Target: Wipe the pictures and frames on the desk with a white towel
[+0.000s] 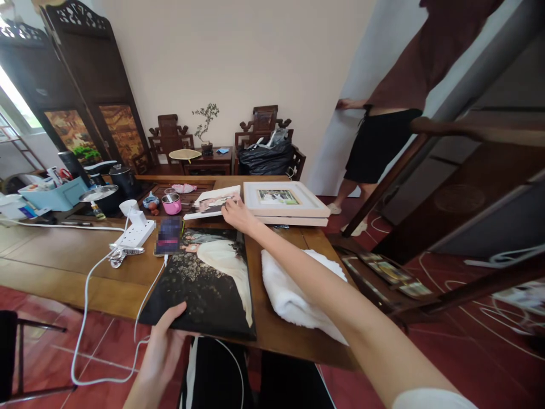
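A dark photo panel [213,289] showing a figure in a long pale dress lies at the table's front edge. My left hand [164,335] grips its near edge, with the thumb on top and the fingers underneath. My right hand [239,215] reaches across to a smaller white-edged photo panel [208,203] farther back, its fingers closed over that panel's right side. Just right of that hand, a pale picture frame [287,199] with a photo in a wide mat rests on another frame. Under my right forearm is a folded white towel [285,284], partly hidden.
Left of the panels are a phone [168,236] on a charging cable, a white power strip [135,230], a pink cup [171,203] and a lidded pan [100,196]. A person [383,125] stands at right beside a wooden frame [392,182]. Cables trail across the floor.
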A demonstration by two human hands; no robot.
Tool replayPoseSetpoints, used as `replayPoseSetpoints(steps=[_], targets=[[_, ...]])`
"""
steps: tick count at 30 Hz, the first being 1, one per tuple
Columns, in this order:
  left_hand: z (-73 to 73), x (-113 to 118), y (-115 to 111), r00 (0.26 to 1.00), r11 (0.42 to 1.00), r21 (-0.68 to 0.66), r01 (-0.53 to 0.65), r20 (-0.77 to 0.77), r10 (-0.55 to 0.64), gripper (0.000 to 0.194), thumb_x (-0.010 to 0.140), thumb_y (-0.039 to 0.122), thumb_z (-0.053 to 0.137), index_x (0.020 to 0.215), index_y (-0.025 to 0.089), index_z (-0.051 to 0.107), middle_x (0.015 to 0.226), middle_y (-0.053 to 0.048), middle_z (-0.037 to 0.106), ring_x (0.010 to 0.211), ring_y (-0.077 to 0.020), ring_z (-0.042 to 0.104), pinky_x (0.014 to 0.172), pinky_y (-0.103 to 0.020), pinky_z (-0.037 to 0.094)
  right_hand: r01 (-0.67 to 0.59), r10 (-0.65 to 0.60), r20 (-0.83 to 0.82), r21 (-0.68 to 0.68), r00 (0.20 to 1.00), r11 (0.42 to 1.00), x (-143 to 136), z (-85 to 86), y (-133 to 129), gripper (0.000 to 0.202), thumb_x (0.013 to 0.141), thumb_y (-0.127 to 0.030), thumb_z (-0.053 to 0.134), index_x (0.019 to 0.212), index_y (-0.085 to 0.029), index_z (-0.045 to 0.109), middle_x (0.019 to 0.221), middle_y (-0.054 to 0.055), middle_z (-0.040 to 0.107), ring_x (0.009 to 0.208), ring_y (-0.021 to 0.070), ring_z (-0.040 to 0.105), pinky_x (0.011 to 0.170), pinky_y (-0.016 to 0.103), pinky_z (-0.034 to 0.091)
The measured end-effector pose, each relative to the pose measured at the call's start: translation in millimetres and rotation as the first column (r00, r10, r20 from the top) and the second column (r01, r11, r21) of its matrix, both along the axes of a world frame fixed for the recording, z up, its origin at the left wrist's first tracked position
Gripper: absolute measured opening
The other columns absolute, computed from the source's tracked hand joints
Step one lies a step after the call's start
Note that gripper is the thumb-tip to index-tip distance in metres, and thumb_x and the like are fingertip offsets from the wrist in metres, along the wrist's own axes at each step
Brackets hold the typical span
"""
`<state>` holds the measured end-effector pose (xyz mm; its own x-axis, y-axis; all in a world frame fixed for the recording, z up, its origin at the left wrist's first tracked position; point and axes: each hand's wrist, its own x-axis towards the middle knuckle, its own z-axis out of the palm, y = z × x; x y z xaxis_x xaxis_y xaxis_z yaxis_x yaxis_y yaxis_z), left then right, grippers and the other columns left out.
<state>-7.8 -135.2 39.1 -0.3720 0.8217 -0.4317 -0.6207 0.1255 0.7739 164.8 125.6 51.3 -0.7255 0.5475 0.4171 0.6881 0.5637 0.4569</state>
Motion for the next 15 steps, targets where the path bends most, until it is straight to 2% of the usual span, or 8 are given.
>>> replayPoseSetpoints(steps=[3,8,11,15], targets=[[7.9,0.7,13.3,0.999,0.999,0.048,0.025,-0.026,-0.024,0.009,0.068,0.002,0.064,0.075,0.009,0.066,0.064,-0.001,0.067,0.048,-0.0138,0.062,0.040,-0.023,0.056,0.017,-0.016,-0.036,0.022,0.999,1.000,-3.2,13.3,-1.9,0.037,0.089,-0.002,0.028,0.105,-0.007,0.061,0.095,0.017,0.068,0.096,0.0289,0.052,0.104,0.061,0.013],[21.7,2.9,37.1,0.994,0.983,0.179,0.026,-0.105,-0.008,0.029,0.068,0.001,0.068,0.093,0.013,0.063,0.074,0.000,0.070,0.052,-0.0125,0.065,0.046,-0.023,0.059,0.020,-0.017,-0.084,0.036,0.996,0.999,-2.4,34.3,-8.0,0.037,0.087,0.001,0.027,0.106,-0.008,0.058,0.092,0.015,0.066,0.085,0.0261,0.055,0.103,0.059,0.008],[24.1,0.6,52.1,0.988,0.972,0.227,0.066,-0.152,-0.032,0.027,0.070,0.005,0.069,0.094,0.013,0.062,0.078,-0.002,0.071,0.055,-0.0131,0.067,0.052,-0.023,0.060,0.020,-0.018,-0.136,0.016,0.991,1.000,0.8,40.8,-9.5,0.037,0.084,0.003,0.030,0.106,-0.010,0.057,0.093,0.013,0.066,0.086,0.0256,0.054,0.103,0.057,0.007],[24.5,-3.6,74.2,0.984,0.973,0.224,0.064,-0.176,-0.024,0.021,0.074,0.005,0.068,0.092,0.012,0.061,0.079,-0.003,0.071,0.058,-0.0128,0.068,0.056,-0.024,0.060,0.033,-0.036,-0.201,-0.020,0.979,0.999,8.8,42.9,-6.6,0.038,0.080,0.004,0.032,0.106,-0.011,0.056,0.093,0.012,0.066,0.086,0.0250,0.053,0.101,0.055,0.007]])
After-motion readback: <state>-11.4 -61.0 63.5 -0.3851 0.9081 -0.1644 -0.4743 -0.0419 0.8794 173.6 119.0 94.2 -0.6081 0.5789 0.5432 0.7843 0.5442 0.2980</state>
